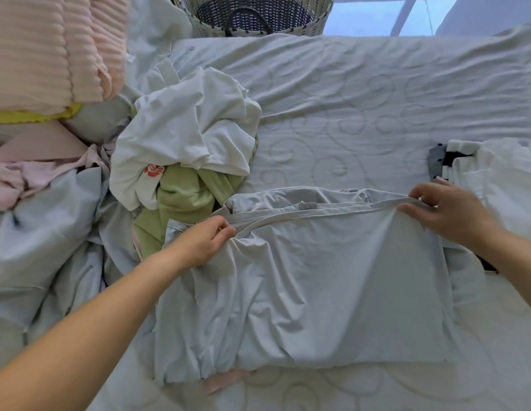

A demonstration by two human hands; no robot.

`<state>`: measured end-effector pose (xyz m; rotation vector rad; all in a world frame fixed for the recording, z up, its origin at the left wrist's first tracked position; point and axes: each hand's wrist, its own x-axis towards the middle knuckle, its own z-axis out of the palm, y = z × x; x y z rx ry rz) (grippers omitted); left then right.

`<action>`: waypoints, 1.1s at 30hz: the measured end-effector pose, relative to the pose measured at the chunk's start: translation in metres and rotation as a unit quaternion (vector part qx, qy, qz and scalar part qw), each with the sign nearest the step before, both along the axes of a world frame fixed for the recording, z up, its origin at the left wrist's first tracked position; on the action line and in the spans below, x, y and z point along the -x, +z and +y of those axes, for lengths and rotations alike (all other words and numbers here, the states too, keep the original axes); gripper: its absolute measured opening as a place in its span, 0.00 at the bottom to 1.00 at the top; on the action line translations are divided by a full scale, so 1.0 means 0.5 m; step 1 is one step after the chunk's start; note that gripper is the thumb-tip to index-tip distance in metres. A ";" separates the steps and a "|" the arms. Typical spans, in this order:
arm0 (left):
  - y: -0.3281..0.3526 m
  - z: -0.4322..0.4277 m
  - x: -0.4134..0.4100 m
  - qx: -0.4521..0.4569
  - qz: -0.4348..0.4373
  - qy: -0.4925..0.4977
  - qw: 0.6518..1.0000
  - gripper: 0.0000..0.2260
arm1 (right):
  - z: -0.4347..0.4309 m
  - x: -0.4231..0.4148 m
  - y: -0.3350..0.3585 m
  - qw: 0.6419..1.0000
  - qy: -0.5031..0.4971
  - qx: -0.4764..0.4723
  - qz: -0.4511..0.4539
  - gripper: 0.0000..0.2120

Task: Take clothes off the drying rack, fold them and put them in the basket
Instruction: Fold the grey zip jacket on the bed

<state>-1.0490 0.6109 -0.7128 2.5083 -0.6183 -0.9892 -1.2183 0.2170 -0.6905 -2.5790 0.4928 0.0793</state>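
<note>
A pale grey-blue garment (332, 292) lies spread on the bed in front of me, its banded top edge facing away. My left hand (207, 241) pinches that edge at its left end. My right hand (439, 212) pinches the same edge at the right end, and the band is stretched between them. A woven basket (314, 25) with a dark inside stands at the far edge of the bed, top centre. A heap of unfolded white clothes (184, 137) and a green garment (181, 197) lies left of the garment. The drying rack is out of view.
The bed sheet (362, 114) carries a swirl pattern. A pink ribbed blanket (50, 48) is piled at the top left, with a pink cloth (26, 179) below it. White folded fabric and a dark item (477, 164) sit at the right edge.
</note>
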 end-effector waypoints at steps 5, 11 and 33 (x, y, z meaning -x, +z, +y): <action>-0.005 0.006 -0.013 -0.053 0.007 -0.027 0.998 0.05 | -0.004 0.006 0.006 0.999 0.003 0.027 0.040 0.08; 0.002 0.009 0.005 -0.025 0.011 -0.050 0.998 0.05 | 0.000 0.018 -0.010 0.998 0.029 0.059 0.009 0.09; -0.027 -0.077 0.068 0.015 -0.335 -0.060 0.940 0.22 | 0.114 0.034 -0.074 0.971 -0.004 0.222 -0.089 0.19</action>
